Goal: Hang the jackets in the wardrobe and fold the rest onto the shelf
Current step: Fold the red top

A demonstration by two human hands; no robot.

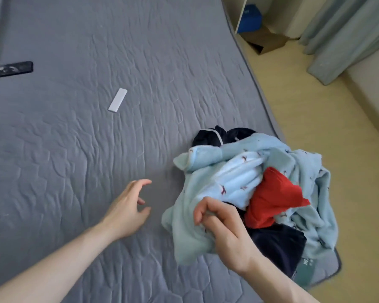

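Nearest the camera, two bare forearms reach out over a grey quilted mattress [79, 138]. The right hand [221, 228] sits at the near edge of a heap of clothes, its fingers curled into a grip on a fold of the pale blue fleece garment [234, 180], pinching the fabric between thumb and fingers. The left hand [127, 206] is just left of the heap, apart from it, palm down above the mattress with fingers spread and loosely bent, holding nothing.

The heap lies on the near right corner of the mattress, close to its edge. The pale blue fleece, printed with small dark red figures, makes up most of it and drapes over the rest. A red garment [269, 204] is tucked into its middle, just right of the right hand. A dark navy garment [278, 246] lies under the fleece at the near right, with a greenish tag [305, 274] showing at its lower edge. More dark fabric with a pale stripe [214, 136] pokes out at the far side of the heap.

Farther up the mattress, well apart from the clothes, lies a small white flat bar [118, 99]. Beyond it, near the left edge, rests a black phone [14, 68].

Past the mattress is yellowish floor [315, 119], a brown cardboard box [265, 41] with a blue box [249, 18] behind it, and pale green curtains [346, 33] at the far right.
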